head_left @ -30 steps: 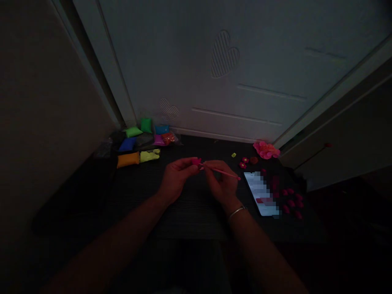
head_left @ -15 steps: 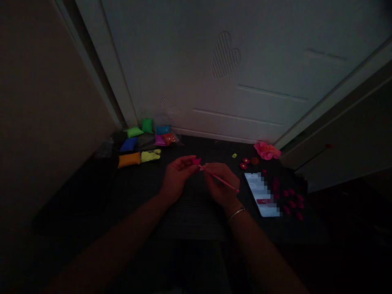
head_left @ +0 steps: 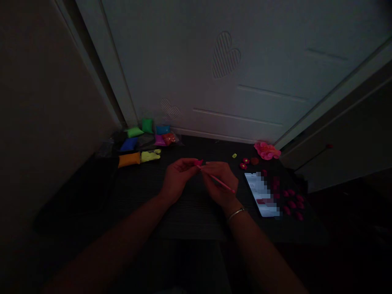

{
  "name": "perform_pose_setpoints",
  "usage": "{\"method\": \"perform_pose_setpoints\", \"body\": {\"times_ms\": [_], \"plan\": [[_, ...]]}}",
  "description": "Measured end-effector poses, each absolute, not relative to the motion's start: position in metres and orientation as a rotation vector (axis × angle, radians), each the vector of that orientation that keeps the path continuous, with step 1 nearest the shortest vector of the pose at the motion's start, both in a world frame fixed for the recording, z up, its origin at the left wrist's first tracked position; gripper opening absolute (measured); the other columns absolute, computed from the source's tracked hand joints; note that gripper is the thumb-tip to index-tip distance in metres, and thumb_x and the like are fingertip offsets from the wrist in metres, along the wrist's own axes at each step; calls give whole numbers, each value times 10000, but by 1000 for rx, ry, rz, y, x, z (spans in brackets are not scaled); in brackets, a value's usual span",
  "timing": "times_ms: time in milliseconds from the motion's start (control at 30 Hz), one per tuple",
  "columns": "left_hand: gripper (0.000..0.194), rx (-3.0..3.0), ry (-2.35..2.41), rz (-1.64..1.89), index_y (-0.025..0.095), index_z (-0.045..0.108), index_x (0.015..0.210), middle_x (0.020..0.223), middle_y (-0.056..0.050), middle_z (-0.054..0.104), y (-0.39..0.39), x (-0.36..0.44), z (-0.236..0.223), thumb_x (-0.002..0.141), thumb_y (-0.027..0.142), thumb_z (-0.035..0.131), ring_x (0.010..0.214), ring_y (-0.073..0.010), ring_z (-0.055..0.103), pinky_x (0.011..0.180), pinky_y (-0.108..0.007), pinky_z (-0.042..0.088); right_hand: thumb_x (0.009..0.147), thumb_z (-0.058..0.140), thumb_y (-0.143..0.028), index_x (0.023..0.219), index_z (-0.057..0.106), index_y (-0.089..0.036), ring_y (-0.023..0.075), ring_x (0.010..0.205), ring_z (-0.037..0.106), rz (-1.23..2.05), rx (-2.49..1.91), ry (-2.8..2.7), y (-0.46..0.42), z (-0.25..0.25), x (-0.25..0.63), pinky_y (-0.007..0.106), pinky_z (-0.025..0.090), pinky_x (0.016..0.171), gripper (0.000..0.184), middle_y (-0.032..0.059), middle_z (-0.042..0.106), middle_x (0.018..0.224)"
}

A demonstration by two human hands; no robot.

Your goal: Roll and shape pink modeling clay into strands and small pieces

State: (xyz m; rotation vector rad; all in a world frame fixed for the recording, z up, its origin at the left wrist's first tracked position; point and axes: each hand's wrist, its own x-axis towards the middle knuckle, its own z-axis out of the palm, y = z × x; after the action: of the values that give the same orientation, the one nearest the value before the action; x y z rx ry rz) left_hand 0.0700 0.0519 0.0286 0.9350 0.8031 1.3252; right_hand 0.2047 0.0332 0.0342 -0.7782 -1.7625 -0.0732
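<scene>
Between the fingertips of my left hand is a small piece of dark pink clay. My right hand grips a thin pink modelling tool like a pen. Its tip meets the clay piece or lies right beside it; in the dim light I cannot tell which. Both hands are close together over the dark table. To the right of my right hand lie two small pink flowers with yellow centres, a brownish-red lump and a small yellow bit of clay.
A lit phone lies right of my right hand, with several dark pink pieces beyond it. At the back right is a pink ruffled flower. Coloured clay packets, among them orange and yellow, lie at the back left. A white panel rises behind the table.
The pink clay piece has turned and shifted slightly right and down in my left fingers. My right hand and the tool have moved a little to the left.
</scene>
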Motion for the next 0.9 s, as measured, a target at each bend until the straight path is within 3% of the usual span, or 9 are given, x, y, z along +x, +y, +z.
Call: {"method": "perform_pose_setpoints", "body": {"times_ms": [900], "plan": [[241,971,797,1319,156,663,810,835,-45,693,52,70,27,590,226,731,810,-162,625,806,-318,465,723,592,-86,915,591,-242,159,859,624,-47,-796,-1771,33,34,204,335,505,755,248,21,671,860]]}}
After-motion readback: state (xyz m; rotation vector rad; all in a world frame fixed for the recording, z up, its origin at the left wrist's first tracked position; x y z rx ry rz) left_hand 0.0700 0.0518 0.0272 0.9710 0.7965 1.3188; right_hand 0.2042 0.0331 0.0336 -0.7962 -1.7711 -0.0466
